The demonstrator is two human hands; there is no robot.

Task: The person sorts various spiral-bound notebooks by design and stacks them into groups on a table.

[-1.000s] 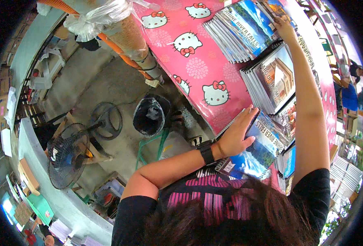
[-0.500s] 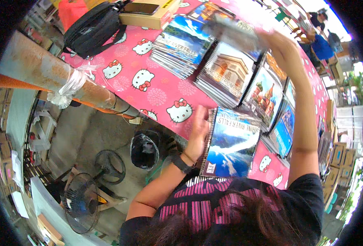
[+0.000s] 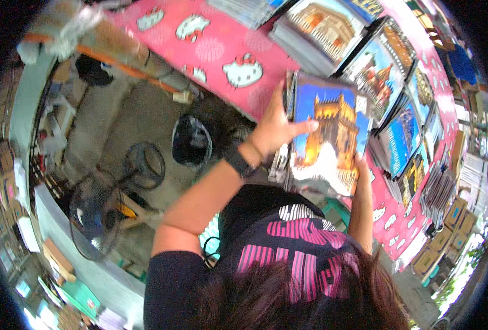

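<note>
A spiral-bound notebook (image 3: pixel 329 137) with a lit tower on its blue cover lies at the near table edge, in front of my body. Other notebooks show beneath it at its left side. My left hand (image 3: pixel 274 126) grips its left edge, thumb across the cover and fingers curled behind. At its lower right edge, my right hand (image 3: pixel 362 173) is closed on the notebook, its fingers partly hidden behind. Beyond lie stacks of notebooks: one with an arch cover (image 3: pixel 323 30), one with colourful domes (image 3: pixel 379 71) and one with a blue cover (image 3: pixel 401 135).
The table wears a pink cloth (image 3: pixel 211 49) with cartoon cat faces. More notebooks (image 3: pixel 439 187) are piled at the right. Left of the table are a slanted rusty pole (image 3: pixel 123 41), a black-lined bin (image 3: pixel 191 140) and a standing fan (image 3: pixel 95 214). Boxes (image 3: pixel 442 231) stand at the far right.
My right hand has come back from the far stacks to the near notebooks. The tower-cover notebook now lies over the waterfall-cover one, and my left thumb has moved onto it. The view has shifted.
</note>
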